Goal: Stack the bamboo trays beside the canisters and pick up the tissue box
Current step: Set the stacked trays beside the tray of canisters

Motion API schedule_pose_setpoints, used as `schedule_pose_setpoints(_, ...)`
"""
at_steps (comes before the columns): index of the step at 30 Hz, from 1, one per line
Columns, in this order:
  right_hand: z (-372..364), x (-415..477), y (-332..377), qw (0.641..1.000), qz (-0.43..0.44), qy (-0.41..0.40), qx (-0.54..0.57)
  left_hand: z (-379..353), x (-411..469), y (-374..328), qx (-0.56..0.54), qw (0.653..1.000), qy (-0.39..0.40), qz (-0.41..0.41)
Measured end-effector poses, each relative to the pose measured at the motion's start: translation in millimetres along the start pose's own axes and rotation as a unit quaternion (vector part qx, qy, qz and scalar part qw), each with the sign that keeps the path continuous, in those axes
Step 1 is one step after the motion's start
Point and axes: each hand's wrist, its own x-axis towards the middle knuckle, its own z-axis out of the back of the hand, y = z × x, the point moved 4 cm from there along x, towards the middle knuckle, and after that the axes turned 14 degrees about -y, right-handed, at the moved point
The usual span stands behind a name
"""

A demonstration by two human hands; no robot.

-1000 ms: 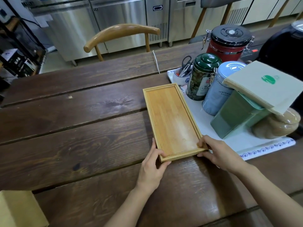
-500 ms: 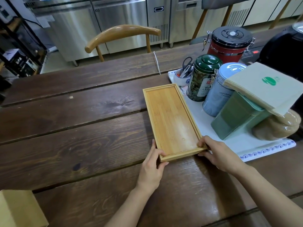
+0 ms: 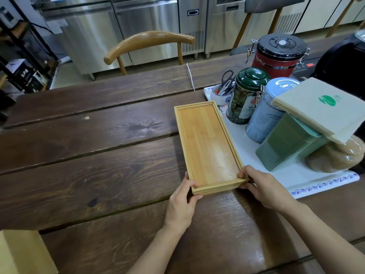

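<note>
Two stacked bamboo trays [image 3: 207, 143] lie lengthwise on the dark wooden table [image 3: 98, 155], and two layers show at their near edge. My left hand [image 3: 182, 202] grips the near left corner and my right hand [image 3: 264, 186] grips the near right corner. The stack sits against the left edge of a white mat [image 3: 308, 180] that carries a green canister [image 3: 245, 95], a blue-grey canister [image 3: 266, 109] and a red canister with a black lid [image 3: 276, 54]. A pale wooden box [image 3: 21, 252], cut off at the bottom left corner, may be the tissue box.
A square green tin [image 3: 286, 143] on the mat bears a pile of brown paper napkins [image 3: 320, 107]. A cup with scissors [image 3: 221, 91] stands at the mat's far end. A wooden chair [image 3: 150, 44] faces the table's far side. A white cable [image 3: 190, 76] crosses the far planks.
</note>
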Motion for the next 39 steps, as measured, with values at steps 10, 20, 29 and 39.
schedule_pose_setpoints(10, 2.6, -0.8, -0.2, 1.000, -0.014, -0.010, -0.003, -0.5, -4.5, -2.9, 0.016, 1.000, -0.007, -0.009)
schedule_pose_setpoints(20, 7.6, -1.1, 10.4, 0.999, -0.021, 0.011, -0.022, 1.0, -4.9, -7.0, 0.026, 0.999, 0.001, -0.024)
schedule_pose_setpoints(29, 35.8, 10.7, 45.8, 0.981, -0.044, 0.113, -0.148, 33.4, -6.4, -8.5, 0.136, 0.986, 0.064, -0.075)
schedule_pose_setpoints(39, -15.2, 20.2, 173.4, 0.981, 0.122, 0.027, -0.146, 188.6, -21.4, 4.5, 0.273, 0.947, -0.131, -0.103)
